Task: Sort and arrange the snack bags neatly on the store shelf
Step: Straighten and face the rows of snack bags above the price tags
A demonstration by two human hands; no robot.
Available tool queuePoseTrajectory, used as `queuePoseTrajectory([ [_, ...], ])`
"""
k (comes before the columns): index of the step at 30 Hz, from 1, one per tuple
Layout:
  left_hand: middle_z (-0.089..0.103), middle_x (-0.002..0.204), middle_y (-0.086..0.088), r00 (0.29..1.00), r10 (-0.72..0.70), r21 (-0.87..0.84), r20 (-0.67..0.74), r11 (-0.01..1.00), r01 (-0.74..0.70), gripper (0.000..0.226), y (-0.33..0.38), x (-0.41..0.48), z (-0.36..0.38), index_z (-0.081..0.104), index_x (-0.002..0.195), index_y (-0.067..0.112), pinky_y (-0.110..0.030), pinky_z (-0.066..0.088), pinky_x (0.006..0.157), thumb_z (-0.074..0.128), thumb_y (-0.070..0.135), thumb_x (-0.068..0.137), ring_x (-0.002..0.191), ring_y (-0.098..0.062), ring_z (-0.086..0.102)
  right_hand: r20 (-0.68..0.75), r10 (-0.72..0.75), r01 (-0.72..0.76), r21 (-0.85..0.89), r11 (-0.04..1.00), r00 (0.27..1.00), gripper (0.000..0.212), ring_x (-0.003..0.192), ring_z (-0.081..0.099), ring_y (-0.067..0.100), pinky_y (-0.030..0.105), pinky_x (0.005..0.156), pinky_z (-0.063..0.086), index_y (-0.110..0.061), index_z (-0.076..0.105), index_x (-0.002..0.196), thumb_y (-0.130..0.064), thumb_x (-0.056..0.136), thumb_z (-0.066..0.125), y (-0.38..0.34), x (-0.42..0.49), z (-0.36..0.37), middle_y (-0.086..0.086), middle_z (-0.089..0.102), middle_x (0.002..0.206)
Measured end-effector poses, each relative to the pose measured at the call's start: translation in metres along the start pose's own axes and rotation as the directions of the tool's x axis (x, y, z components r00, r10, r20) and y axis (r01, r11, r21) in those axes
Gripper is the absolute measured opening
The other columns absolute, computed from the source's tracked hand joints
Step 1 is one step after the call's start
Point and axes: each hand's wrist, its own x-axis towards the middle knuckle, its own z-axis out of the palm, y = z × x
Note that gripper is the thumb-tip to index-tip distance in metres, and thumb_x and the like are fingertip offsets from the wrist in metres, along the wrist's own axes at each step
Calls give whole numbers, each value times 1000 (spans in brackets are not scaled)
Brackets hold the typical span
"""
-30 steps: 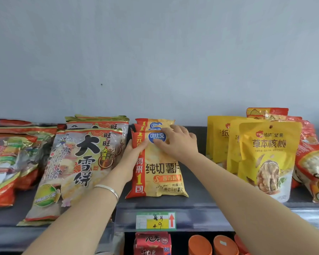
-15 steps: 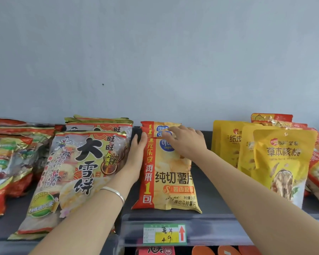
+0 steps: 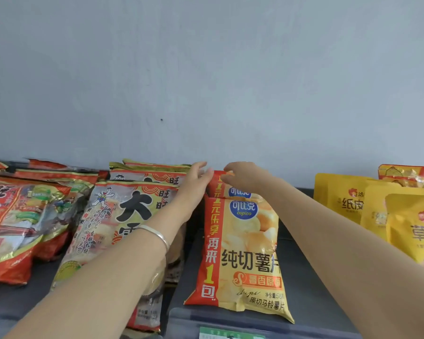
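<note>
Fingers (image 3: 233, 168) reached back: right hand (image 3: 249, 178) pinches rear chip bag (image 3: 217, 187), left hand (image 3: 194, 184) flat.

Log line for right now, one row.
step: chip-bag alignment | left hand: flat against rear chip bags | right hand: grips their top | front chip bag: lying on shelf

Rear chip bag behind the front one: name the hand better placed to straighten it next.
Probably the right hand: its fingers curl over the top edge of the rear chip bag. The left hand only lies flat against its left side.
</note>
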Motion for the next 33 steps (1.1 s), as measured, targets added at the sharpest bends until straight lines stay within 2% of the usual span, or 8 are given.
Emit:
queuePoseTrajectory([
  [5,50,134,-1,976,202,244,-80,953,-178,33,10,6,-30,49,132,16,-25,37,96,43,16,99,125,-14,45,-24,-160,161,41,986,987,54,130,45,24,39,105,40,-19,39,144,-43,97,46,-28,10,-3,5,46,145],
  [13,57,126,-3,959,236,508,-156,852,-127,30,-20,8,-85,57,124,13,-24,37,95,53,12,94,118,-17,51,-15,-255,255,70,964,967,40,107,55,28,36,81,44,-13,56,118,-42,93,47,-92,23,23,12,58,118],
  [18,60,121,0,958,274,630,-78,759,-166,25,-38,19,-119,62,116,22,-43,45,96,57,22,92,112,-19,55,-58,-98,101,66,993,994,46,112,54,37,39,87,43,-14,46,133,-39,94,46,-124,25,42,18,35,140],
  [20,59,121,2,949,311,692,-60,698,-185,24,-44,22,-132,63,114,26,-42,42,96,57,26,92,113,-19,54,-94,-7,16,98,995,996,46,113,53,39,40,87,44,-14,45,134,-37,94,47,-135,26,51,18,28,144],
  [23,59,123,8,919,393,797,-7,557,-232,24,-53,27,-152,63,114,32,-43,36,98,55,32,92,119,-15,49,-155,137,-95,252,963,978,52,126,40,47,49,96,46,-16,38,138,-36,92,51,-147,26,67,14,11,154],
  [26,51,131,9,928,372,786,7,572,-235,27,-64,29,-169,59,117,34,-46,29,105,55,34,91,127,-15,41,-218,281,-168,427,889,934,71,139,24,44,50,105,37,-21,18,150,-43,93,54,-155,15,79,12,-2,159],
  [29,40,141,5,934,356,778,-13,591,-215,40,-76,21,-180,51,128,34,-49,22,108,57,38,89,135,-17,30,-198,422,-231,599,767,885,86,135,36,40,47,103,39,-23,2,153,-50,91,55,-159,-2,92,15,4,159],
  [33,31,147,-3,953,290,709,-90,690,-143,66,-85,7,-192,34,139,30,-54,29,106,62,49,83,136,-24,29,-133,496,-252,732,632,858,100,123,51,33,42,94,48,-25,-10,153,-60,86,56,-163,-24,114,17,36,149],
])
